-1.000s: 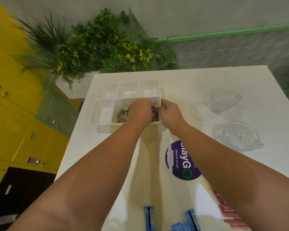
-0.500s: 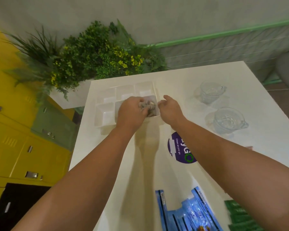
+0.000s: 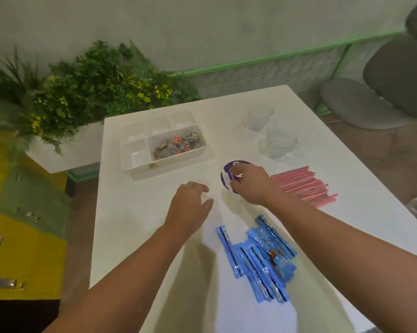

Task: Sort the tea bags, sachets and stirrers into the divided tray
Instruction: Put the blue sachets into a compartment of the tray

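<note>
While left hand (image 3: 190,203) hovers slack and empty, right hand (image 3: 248,183) curled, contents unclear: loose stirrers (image 3: 303,186) could roll off counter (image 3: 142,231) if grabbed hastily.

The white divided tray (image 3: 136,150) lies flat, with small compartments along its far and left sides and one large compartment at its right. A loose heap of tea bags (image 3: 176,145) with red tags fills that large compartment. Blue sachets (image 3: 258,258) lie fanned in a flat pile well nearer than the tray, to its right. Thin pink stirrers (image 3: 303,186) lie bundled side by side, right of the tray.
</note>
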The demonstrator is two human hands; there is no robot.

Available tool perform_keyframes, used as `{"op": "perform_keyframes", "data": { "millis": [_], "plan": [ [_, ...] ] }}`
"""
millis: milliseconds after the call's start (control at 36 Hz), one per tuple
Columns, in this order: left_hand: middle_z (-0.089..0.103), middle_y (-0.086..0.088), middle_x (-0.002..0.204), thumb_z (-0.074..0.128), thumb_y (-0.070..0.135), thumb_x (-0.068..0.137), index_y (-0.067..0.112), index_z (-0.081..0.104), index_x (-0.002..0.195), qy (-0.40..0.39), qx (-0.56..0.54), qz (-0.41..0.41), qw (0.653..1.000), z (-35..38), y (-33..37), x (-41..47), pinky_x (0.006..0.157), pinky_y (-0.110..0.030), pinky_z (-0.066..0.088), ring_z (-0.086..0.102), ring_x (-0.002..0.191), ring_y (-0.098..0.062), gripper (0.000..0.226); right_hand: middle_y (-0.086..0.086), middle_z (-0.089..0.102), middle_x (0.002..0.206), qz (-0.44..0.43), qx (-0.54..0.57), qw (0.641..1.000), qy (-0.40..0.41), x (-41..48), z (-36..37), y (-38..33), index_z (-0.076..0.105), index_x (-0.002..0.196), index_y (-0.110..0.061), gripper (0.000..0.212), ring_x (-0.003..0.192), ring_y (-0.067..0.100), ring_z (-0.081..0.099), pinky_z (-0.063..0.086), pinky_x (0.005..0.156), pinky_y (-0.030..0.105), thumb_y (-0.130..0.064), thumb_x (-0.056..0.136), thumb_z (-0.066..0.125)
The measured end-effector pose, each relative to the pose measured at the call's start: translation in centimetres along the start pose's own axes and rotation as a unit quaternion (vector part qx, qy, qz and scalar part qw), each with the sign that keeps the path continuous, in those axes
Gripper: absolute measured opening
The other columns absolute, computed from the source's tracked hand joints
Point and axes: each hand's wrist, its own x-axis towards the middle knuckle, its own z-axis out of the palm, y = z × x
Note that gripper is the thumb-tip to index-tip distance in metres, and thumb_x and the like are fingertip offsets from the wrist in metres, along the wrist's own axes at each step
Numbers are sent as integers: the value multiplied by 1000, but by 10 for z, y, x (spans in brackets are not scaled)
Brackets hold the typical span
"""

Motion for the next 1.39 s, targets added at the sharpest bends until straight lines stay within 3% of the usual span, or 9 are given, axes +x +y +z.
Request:
{"op": "perform_keyframes", "data": {
  "millis": [250,361,472,667,917,1000,1111,1250,1389],
  "plan": [
    [67,-2,94,53,48,93,16,62,93,-108,74,-25,991,28,30,-54,75,-32,46,61,93,-23,34,3,66,120,62,-101,993,-29,-72,6,30,62,125,-16,45,106,22,61,50,90,33,-36,85,70],
    [65,-5,88,59,57,88,16,55,82,-125,114,-27,985,29,43,-61,66,-29,41,61,80,-23,42,3,67,99,86,-143,985,-48,-90,12,39,65,107,-15,39,83,20,56,42,67,28,-38,77,76],
    [65,-4,87,66,45,88,16,50,77,-125,106,-46,985,25,53,-61,64,-28,41,62,79,-22,35,9,70,81,128,-140,980,-61,-100,19,44,68,87,-7,34,69,23,62,52,62,33,-34,70,81],
    [61,-5,75,69,31,87,18,37,62,-123,88,-73,986,27,55,-56,57,-25,35,63,73,-25,42,2,36,48,140,-134,979,-64,-102,30,52,40,54,-14,47,44,20,35,33,48,24,-25,76,80],
    [64,-10,72,69,33,89,18,40,59,-137,53,-88,985,27,49,-54,55,-27,35,61,66,-22,44,1,38,50,136,-118,982,-62,-87,16,43,51,55,-13,39,48,18,37,31,48,23,-22,84,75],
    [63,-9,71,70,32,88,13,54,66,-132,19,-96,986,17,46,-48,60,-31,48,62,68,-24,33,-1,60,61,124,-79,988,-40,-77,4,27,75,79,-12,12,58,16,57,46,58,25,-21,87,72],
    [70,-8,76,75,33,83,8,69,76,-106,-26,-105,988,-8,40,-29,68,-34,53,68,74,-25,26,10,73,80,100,-44,994,-22,-57,-10,5,77,83,-8,18,77,25,70,58,76,34,-23,90,68],
    [64,-2,66,79,32,79,14,67,67,-28,-73,-137,988,-53,22,12,58,-27,45,62,65,-22,25,1,51,54,66,10,998,14,-18,-23,-29,59,58,-14,31,57,19,47,36,51,25,-21,86,71],
    [60,0,62,77,36,81,20,61,60,58,-57,-155,985,-105,-3,57,53,-25,34,56,60,-17,31,3,62,61,32,141,989,20,35,-28,-65,73,74,-10,15,55,12,53,41,60,27,-17,87,71]
  ]
}}
